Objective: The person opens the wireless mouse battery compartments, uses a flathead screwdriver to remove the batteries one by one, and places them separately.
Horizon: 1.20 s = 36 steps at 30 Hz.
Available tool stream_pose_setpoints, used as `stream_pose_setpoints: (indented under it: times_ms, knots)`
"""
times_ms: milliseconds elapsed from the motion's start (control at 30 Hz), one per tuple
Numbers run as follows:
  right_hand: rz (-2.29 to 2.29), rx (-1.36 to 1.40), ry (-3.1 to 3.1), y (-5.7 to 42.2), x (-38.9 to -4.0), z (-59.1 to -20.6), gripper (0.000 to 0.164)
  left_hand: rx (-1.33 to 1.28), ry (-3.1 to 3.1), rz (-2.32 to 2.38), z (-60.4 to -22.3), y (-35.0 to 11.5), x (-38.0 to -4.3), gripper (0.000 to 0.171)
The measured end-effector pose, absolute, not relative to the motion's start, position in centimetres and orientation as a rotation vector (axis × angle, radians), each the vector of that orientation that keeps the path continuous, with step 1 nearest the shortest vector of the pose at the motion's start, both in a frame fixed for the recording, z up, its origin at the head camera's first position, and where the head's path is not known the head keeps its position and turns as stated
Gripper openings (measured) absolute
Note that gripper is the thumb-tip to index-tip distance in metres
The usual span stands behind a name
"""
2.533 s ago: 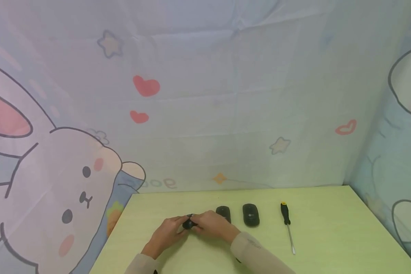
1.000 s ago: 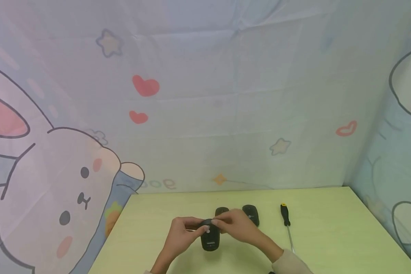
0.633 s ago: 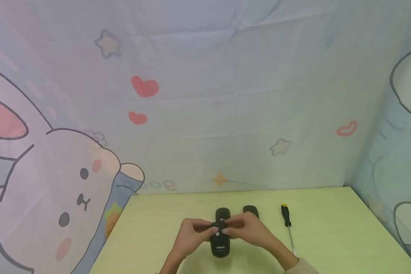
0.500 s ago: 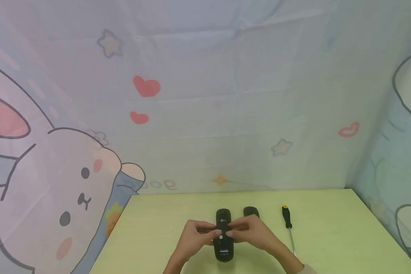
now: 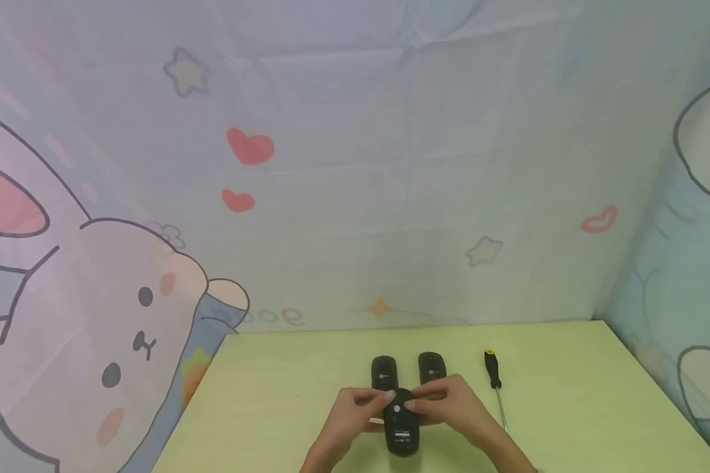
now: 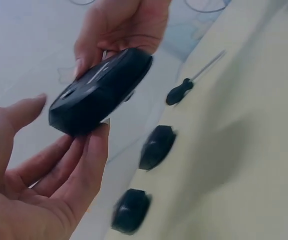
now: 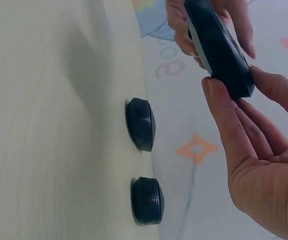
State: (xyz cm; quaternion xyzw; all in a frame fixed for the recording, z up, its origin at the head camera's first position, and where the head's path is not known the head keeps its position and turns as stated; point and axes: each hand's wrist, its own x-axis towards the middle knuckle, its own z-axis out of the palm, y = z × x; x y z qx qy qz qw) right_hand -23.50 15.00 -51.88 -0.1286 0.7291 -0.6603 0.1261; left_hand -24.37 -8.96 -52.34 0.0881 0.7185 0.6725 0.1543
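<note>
A black computer mouse (image 5: 402,430) is held up between both hands, its underside with a white label and a small round white spot facing the head camera. My right hand (image 5: 455,410) pinches its near end between thumb and fingers, as the right wrist view shows. On the other side, my left hand (image 5: 349,417) curls its fingers along the mouse's edge. In the left wrist view the left thumb (image 6: 28,112) stands slightly off the mouse's face. The mouse's top is turned away from the head view.
Two more black mice stand on the pale yellow table (image 5: 272,394): one mouse (image 5: 384,371) behind the held one, another mouse (image 5: 431,366) to its right. Farther right lies a screwdriver (image 5: 492,371) with a black handle. A printed cloth (image 5: 331,249) hangs behind the table.
Both hands, with the mouse, have moved right and nearer the person from the table's left part. The mouse now shows its underside. The other mice and the screwdriver stay put.
</note>
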Motion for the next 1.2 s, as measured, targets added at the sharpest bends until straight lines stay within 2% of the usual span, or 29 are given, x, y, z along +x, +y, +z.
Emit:
stream_pose_setpoints:
  times_ms: [267, 667, 1200]
  knots:
    - [-1.969, -0.343, 2.096, 16.1, -23.6, -52.1, 0.041, 0.121, 1.898, 1.921, -54.1, -8.9, -22.9, 0.042]
    - [-1.961, -0.311, 2.093, 16.7, -23.8, -52.5, 0.043, 0.242, 1.749, 1.987, -54.6, -8.3, -22.3, 0.038]
    - [-1.982, -0.32, 2.048, 16.9, -23.6, -52.8, 0.046, 0.181, 1.816, 1.977, -54.9, -7.2, -22.6, 0.032]
